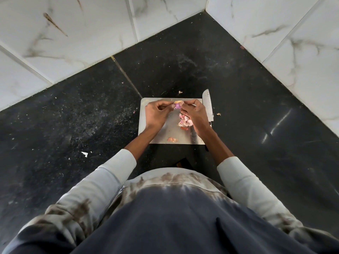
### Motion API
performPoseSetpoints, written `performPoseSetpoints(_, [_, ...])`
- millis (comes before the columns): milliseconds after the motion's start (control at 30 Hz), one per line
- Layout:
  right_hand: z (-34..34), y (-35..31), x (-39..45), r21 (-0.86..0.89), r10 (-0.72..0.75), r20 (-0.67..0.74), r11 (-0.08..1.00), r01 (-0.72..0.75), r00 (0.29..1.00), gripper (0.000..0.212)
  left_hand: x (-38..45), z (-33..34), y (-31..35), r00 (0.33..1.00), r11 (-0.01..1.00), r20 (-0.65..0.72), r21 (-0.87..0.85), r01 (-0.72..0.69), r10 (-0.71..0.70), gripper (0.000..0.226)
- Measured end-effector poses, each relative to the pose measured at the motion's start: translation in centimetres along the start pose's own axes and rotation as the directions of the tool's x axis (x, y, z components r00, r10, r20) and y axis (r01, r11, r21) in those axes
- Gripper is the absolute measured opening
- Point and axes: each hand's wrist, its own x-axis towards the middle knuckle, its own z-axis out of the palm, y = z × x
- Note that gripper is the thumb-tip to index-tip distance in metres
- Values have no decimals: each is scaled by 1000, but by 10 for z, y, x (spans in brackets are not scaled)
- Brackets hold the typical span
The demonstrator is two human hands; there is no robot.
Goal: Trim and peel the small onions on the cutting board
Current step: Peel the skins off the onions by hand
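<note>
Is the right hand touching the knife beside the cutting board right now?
Apart. The head view shows the right hand pinching the small onion with the left hand; the knife lies untouched along the board's right edge.

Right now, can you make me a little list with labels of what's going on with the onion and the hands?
Setting: black countertop in a corner of white tiled walls
Board: cutting board in front of the person
Onion: small onion held above the board, purple, partly peeled
Left hand: left hand pinches the onion
Right hand: right hand pinches the onion from the other side
Peels: onion skins piled on the board, one loose piece nearer the person
Knife: knife lying along the board's right edge, untouched
</note>
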Motion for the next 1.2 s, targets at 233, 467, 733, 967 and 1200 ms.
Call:
performPoseSetpoints(233, [-1, -6, -4, -75, -62, -7, 995, 61, 998, 31, 4, -2, 1, 999, 998, -16, 54, 36, -35, 13])
performPoseSetpoints(467, [-1, -7, -1, -5, -16, 37, 1000, 16, 999, 32, 9, 1, 4, 995, 992, 33, 87, 92, -95, 11])
performPoseSetpoints(733, [-3, -8, -3, 73, 23, 99, 997, -30, 995, 34, 10, -2, 8, 984, 991, 113, 4, 136, -135, 12])
performPoseSetpoints(967, [-3, -5, -3, 43, 30, 112, 998, -35, 993, 41, 9, -2, 11, 980, 985, 123, -63, 163, -155, 14])
performPoseSetpoints(1200, [-5, -11, -11, 170, 58, 122, 982, -79, 991, 28, 10, -4, 15, 976, 972, 166, -161, 171, -145, 11])
